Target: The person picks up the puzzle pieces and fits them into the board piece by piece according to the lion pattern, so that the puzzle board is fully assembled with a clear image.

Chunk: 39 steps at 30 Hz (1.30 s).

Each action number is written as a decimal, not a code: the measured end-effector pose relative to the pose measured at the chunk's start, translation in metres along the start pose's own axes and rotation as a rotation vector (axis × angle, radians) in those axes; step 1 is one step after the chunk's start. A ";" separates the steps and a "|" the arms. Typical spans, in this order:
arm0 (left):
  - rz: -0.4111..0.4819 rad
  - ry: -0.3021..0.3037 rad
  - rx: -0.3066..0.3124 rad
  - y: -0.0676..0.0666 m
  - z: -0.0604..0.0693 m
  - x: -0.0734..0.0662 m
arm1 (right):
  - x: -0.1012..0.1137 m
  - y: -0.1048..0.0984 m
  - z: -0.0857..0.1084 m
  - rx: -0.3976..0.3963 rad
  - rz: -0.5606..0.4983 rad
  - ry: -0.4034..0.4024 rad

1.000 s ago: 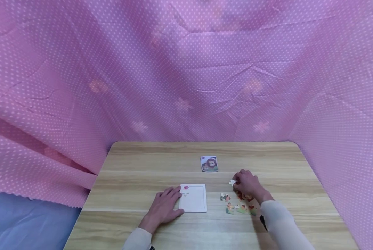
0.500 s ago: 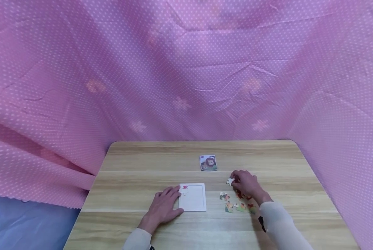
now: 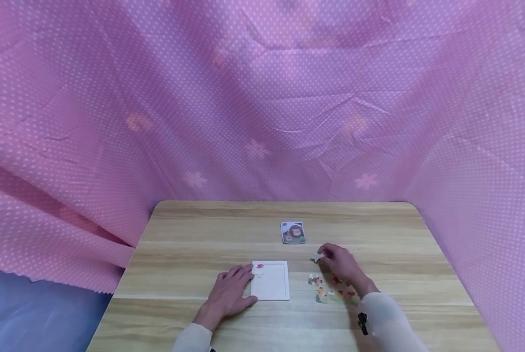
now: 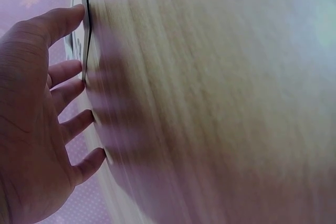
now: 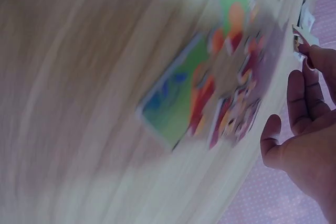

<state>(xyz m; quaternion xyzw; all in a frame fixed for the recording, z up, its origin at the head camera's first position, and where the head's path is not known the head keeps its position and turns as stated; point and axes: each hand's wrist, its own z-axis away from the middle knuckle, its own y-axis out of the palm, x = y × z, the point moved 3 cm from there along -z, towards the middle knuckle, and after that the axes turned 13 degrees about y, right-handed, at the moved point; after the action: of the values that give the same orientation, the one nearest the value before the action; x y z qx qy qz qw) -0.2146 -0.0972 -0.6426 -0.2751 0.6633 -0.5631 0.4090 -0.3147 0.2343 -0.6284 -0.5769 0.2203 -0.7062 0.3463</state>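
A white square puzzle tray (image 3: 273, 286) lies on the table with one puzzle piece (image 3: 260, 268) in its upper left corner. At the tray's left edge my left hand (image 3: 231, 293) rests with fingers spread, thumb and fingertips touching the edge; the left wrist view shows the same hand (image 4: 37, 108). Between thumb and fingers my right hand (image 3: 343, 265) pinches a puzzle piece (image 3: 317, 257) above the table. In the right wrist view that held piece (image 5: 302, 43) is at the right edge. Loose puzzle pieces (image 3: 321, 295) lie below the right hand, some partly hidden by it.
Behind the tray lies a small picture card (image 3: 293, 233) with a lion on it. The wooden table (image 3: 200, 225) has pink dotted cloth (image 3: 262, 122) hanging behind it and along its sides.
My right hand has moved a little left with the pinched puzzle piece, which has turned from its pale side. The left hand stays at the tray's edge.
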 end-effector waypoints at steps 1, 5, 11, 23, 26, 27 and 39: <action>-0.001 0.001 -0.001 0.000 0.000 0.000 | 0.002 0.002 0.001 0.003 -0.020 -0.001; 0.003 0.002 -0.007 0.001 0.001 0.001 | 0.010 0.011 0.006 0.018 -0.060 0.001; 0.008 0.010 -0.034 0.003 0.002 0.001 | 0.015 0.018 0.010 0.005 -0.063 0.047; 0.005 0.010 -0.023 0.001 0.010 -0.006 | 0.022 0.030 0.019 0.002 -0.122 0.051; 0.010 0.006 -0.021 0.001 0.012 -0.007 | 0.026 0.035 0.022 -0.002 -0.142 0.061; 0.011 0.005 -0.019 0.000 0.012 -0.007 | 0.027 0.037 0.023 -0.010 -0.142 0.062; 0.016 0.009 -0.041 0.002 0.011 -0.008 | 0.042 0.061 0.022 -0.025 -0.169 0.020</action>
<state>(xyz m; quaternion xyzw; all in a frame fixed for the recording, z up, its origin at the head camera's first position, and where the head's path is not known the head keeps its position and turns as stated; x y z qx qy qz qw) -0.2010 -0.0961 -0.6436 -0.2757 0.6786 -0.5474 0.4048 -0.2830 0.1645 -0.6382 -0.5906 0.1831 -0.7358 0.2762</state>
